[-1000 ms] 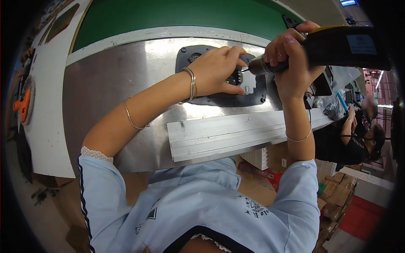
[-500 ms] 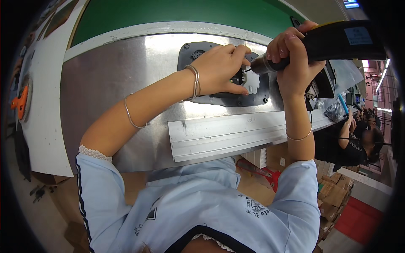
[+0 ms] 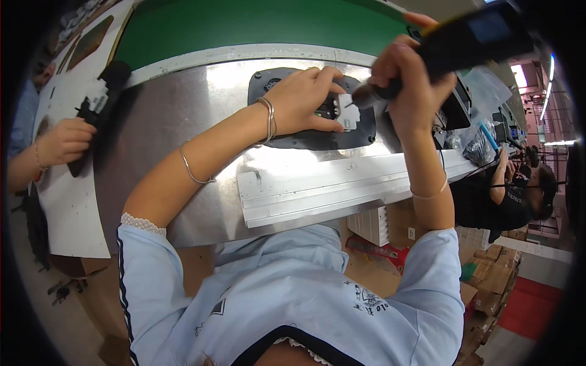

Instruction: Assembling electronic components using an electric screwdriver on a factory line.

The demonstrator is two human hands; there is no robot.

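A dark grey plastic housing (image 3: pixel 293 143) lies flat on the metal bench, with a white plastic part (image 3: pixel 348 116) seated in it. My left hand (image 3: pixel 299 100) spans that white part, thumb at its near edge and fingertips at its far edge. My palm hides much of the housing's middle. Wrapped round a black electric screwdriver (image 3: pixel 452 55), my right hand (image 3: pixel 408 79) is partly smeared by motion. The tool's thin bit points left and down over the white part; whether it touches cannot be made out.
A pale metal rail (image 3: pixel 329 186) runs along the bench's near edge. Beyond the bench stretches a green surface (image 3: pixel 244 27). At left, another person's hand (image 3: pixel 68 141) holds a dark part with a white piece. Bagged parts (image 3: pixel 479 148) lie at right, near another person (image 3: pixel 519 195).
The screwdriver has tilted, its rear end higher, and its bit sits farther over the white part. At left, another person's hand with a dark part has come into view.
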